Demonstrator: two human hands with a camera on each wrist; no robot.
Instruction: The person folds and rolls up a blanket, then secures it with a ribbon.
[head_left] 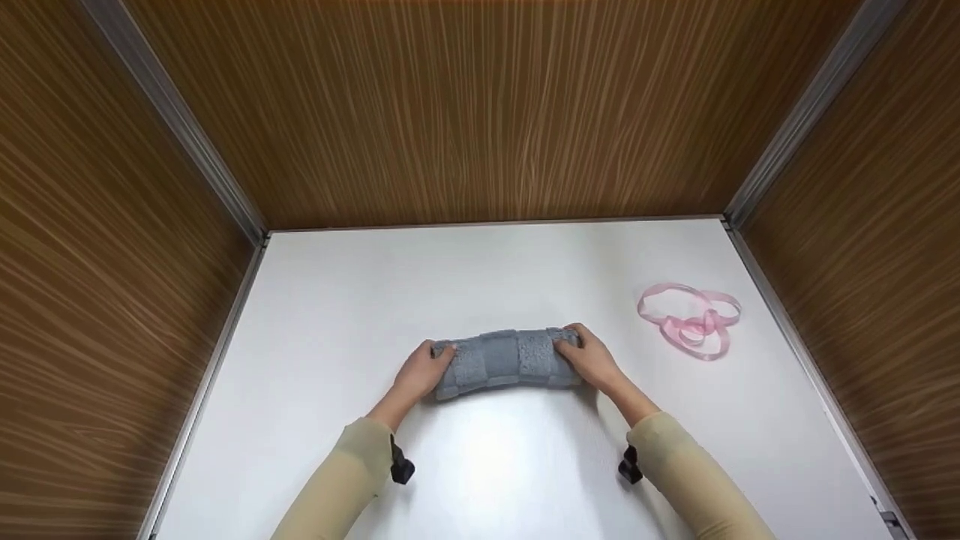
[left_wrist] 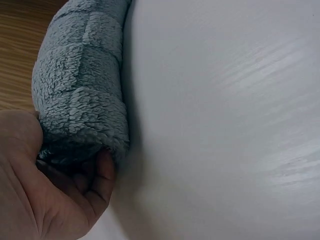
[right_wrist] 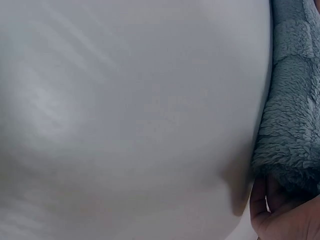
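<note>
A rolled grey towel lies crosswise on the white tabletop, near its middle. My left hand grips the roll's left end, fingers curled over it. My right hand grips the right end the same way. The left wrist view shows the fluffy towel held by my left hand, thumb under its end. In the right wrist view, the towel fills the right edge, with my right hand holding its end at the bottom corner.
A loose pink ribbon lies coiled on the table to the right of the towel. Wood-grain walls close in the back and both sides, with metal strips at the corners. Beige sleeves cover both forearms.
</note>
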